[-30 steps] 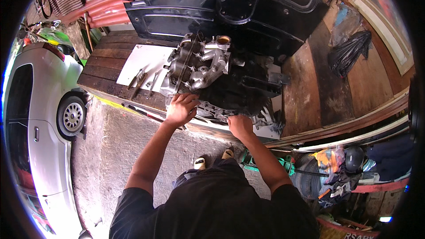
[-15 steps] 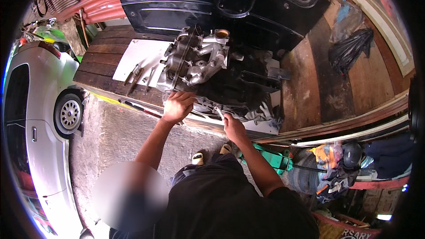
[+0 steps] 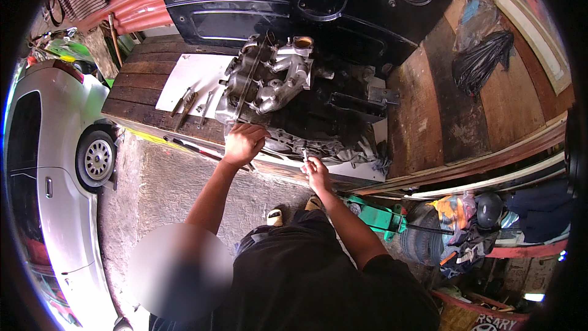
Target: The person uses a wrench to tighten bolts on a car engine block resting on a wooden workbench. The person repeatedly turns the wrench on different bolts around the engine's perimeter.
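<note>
Turned since half a second ago, the right hand (image 3: 317, 173) pinches a slim silver wrench (image 3: 305, 155), now more upright, at the near edge of an engine (image 3: 300, 110). On that same edge, further left, rests the left hand (image 3: 244, 142), fingers curled; whether they grip anything, I cannot tell. The engine lies on a wooden bench (image 3: 138, 79), beside a white board (image 3: 190, 73) with hand tools (image 3: 179, 105) along its near edge. Behind stands a black vehicle door (image 3: 245, 27). Further out are a green floor jack (image 3: 375, 216), a tire (image 3: 421, 240) and a silver car (image 3: 64, 129).
</note>
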Available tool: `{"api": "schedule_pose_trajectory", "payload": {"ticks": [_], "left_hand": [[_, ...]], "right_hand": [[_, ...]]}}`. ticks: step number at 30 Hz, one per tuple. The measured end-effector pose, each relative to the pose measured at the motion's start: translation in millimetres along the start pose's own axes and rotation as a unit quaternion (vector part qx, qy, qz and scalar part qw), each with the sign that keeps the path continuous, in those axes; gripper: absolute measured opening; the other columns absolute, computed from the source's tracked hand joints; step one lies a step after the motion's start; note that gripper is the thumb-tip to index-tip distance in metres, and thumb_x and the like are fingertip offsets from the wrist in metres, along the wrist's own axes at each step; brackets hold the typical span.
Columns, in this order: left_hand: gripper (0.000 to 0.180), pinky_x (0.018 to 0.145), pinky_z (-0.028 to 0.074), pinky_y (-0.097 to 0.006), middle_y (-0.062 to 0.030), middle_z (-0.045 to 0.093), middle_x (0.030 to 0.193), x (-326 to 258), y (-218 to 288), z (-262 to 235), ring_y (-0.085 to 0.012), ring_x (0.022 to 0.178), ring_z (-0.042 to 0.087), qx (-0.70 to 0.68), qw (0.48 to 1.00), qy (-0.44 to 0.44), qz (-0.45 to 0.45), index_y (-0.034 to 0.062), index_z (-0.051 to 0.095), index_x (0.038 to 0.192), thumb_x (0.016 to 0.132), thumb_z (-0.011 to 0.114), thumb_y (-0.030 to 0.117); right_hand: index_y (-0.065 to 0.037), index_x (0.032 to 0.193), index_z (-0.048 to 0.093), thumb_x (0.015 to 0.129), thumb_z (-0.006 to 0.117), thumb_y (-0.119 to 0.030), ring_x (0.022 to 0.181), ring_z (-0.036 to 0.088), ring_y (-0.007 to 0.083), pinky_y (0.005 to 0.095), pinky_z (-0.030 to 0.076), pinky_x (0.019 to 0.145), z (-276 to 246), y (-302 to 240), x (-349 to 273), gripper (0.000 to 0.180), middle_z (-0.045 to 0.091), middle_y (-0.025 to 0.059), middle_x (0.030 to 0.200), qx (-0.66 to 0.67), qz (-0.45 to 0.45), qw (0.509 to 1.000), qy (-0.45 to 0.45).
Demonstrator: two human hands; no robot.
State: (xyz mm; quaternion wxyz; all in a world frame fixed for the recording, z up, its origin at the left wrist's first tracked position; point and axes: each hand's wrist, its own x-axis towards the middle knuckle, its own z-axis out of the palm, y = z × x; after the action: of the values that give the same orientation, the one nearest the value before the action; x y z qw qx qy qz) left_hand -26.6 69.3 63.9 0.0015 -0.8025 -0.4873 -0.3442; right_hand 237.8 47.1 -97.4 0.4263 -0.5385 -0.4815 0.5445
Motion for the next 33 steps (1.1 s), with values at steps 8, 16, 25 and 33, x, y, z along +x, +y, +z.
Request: {"api": "schedule_pose_trajectory", "payload": {"ticks": [8, 16, 25, 33], "left_hand": [[0.01, 0.078, 0.048, -0.036, 0.001, 0.069, 0.086, -3, -2, 2, -0.0204, 0.083, 0.065, 0.004, 1.0, -0.014, -0.014, 0.0168, 0.068, 0.082, 0.074, 0.066, 0.011], [0.006, 0.075, 0.047, -0.036, -0.0007, 0.068, 0.083, -3, -3, 5, -0.0205, 0.081, 0.064, 0.002, 1.0, -0.004, -0.007, 0.0148, 0.067, 0.081, 0.075, 0.065, 0.014], [0.007, 0.076, 0.047, -0.036, 0.0003, 0.068, 0.083, -5, -4, 4, -0.0203, 0.08, 0.064, -0.005, 1.0, -0.012, -0.01, 0.016, 0.067, 0.082, 0.074, 0.066, 0.014], [0.004, 0.075, 0.046, -0.036, 0.0009, 0.068, 0.082, -4, -3, 3, -0.02, 0.079, 0.063, 0.009, 1.0, -0.012, -0.01, 0.0165, 0.067, 0.08, 0.076, 0.066, 0.016]], "right_hand": [[-0.005, 0.108, 0.058, 0.092, 0.061, -0.016, 0.069, 0.062, 0.0096, 0.0218, 0.045, 0.057, 8, 19, 12, 0.02, 0.066, 0.0022, 0.083, 0.009, 0.001, 0.998, 0.065], [-0.006, 0.099, 0.062, 0.087, 0.065, -0.03, 0.081, 0.067, 0.0264, 0.036, 0.051, 0.069, 2, 23, 16, 0.026, 0.07, 0.0116, 0.087, -0.244, -0.054, 0.955, 0.161], [-0.014, 0.087, 0.065, 0.082, 0.068, -0.04, 0.072, 0.066, 0.0301, 0.0411, 0.05, 0.061, -15, -43, -4, 0.027, 0.069, 0.0071, 0.077, -0.448, -0.088, 0.877, 0.149], [-0.014, 0.08, 0.066, 0.08, 0.069, -0.034, 0.067, 0.065, 0.0302, 0.0408, 0.049, 0.058, -18, -61, -10, 0.02, 0.067, 0.0075, 0.07, -0.479, -0.149, 0.856, 0.128]]}}
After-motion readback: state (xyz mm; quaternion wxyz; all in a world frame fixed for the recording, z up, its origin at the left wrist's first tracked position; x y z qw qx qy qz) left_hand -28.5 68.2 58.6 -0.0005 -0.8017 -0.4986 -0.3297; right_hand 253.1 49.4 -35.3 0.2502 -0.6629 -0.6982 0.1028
